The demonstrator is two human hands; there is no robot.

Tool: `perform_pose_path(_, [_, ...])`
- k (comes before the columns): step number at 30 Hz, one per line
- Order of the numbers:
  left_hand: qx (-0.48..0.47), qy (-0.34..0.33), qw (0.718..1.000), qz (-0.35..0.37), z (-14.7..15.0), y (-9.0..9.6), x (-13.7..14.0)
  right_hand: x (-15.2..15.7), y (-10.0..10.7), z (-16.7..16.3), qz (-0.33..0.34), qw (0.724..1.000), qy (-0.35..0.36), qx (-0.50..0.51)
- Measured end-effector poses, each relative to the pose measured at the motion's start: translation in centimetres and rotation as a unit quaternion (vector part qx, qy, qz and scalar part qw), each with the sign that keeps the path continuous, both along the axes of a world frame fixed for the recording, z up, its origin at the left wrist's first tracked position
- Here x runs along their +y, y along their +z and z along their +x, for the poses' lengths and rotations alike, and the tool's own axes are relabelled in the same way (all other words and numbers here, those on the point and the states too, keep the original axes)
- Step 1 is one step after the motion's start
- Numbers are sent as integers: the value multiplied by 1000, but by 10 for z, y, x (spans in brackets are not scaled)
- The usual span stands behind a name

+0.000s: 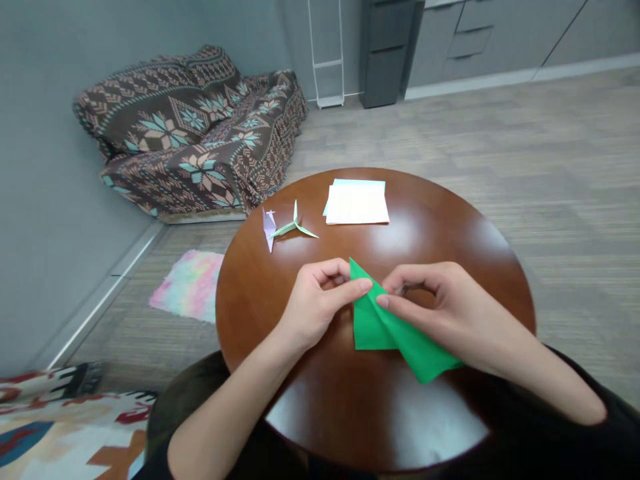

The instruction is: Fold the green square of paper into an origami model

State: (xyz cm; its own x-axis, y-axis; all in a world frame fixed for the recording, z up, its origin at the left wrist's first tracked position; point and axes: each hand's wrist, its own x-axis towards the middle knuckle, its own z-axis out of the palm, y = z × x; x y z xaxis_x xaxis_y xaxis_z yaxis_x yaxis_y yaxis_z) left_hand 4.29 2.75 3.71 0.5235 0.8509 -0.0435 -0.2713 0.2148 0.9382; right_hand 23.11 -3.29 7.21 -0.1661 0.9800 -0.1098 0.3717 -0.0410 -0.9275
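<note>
L. hand and R. hand are both closed in a pinch on the green paper, w/ each thumb laid on the front face & the fingers partly hidden behind. The sheet is held btw. the two hands, over the near part of the table; its upper tip is pinched by the L., its upper sloping edge by the R., slightly lower. Most of the sheet hangs below the fingertips, toward the wearer; whether its lower edge touches the tabletop cannot be told.

The paper is seen as plain bright green, folded, w/ a pointed top, a crease running diagonally downward & a lower L. flap w/ a straight bottom edge; the R. portion is tilted & partly covered by the R. hand.

Beyond the hands, on the brown, glossy, rounded tabletop: a stack of paper, white uppermost w/ a pale blue edge exposed; a pale green folded piece, three-pointed; a lilac folded piece, just beside it. Farther out: a pastel rug, a sofa draped in patterned cloth, grey cabinets, etc.
</note>
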Motion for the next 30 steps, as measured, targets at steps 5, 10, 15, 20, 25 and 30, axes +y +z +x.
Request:
perform_pose_path(5, [-1, -9, 1000, 0, -2, -1, 1, 2, 0, -2, 19, 999, -4, 27])
perform_pose_path(10, [-1, -10, 1000, -7, -2, -3, 0, 2, -3, -2, 11, 999, -15, 41])
perform_pose_path(15, [2, 25, 999, -32, 2, 0, -3, 3, -5, -1, 29, 1000, -5, 3])
perform_pose_path(20, [-30, 51, 996, -69, 4, 5, -4, 3, -5, -2, 46, 998, 3, -31])
perform_pose_path(25, [-52, 94, 991, -78, 1, 3, 5, 3, -4, -4, 43, 998, 12, -32])
perform_pose_path(30, [-60, 110, 991, -36, -4, 1, 10, 2, -4, -3, 40, 999, 1, -23])
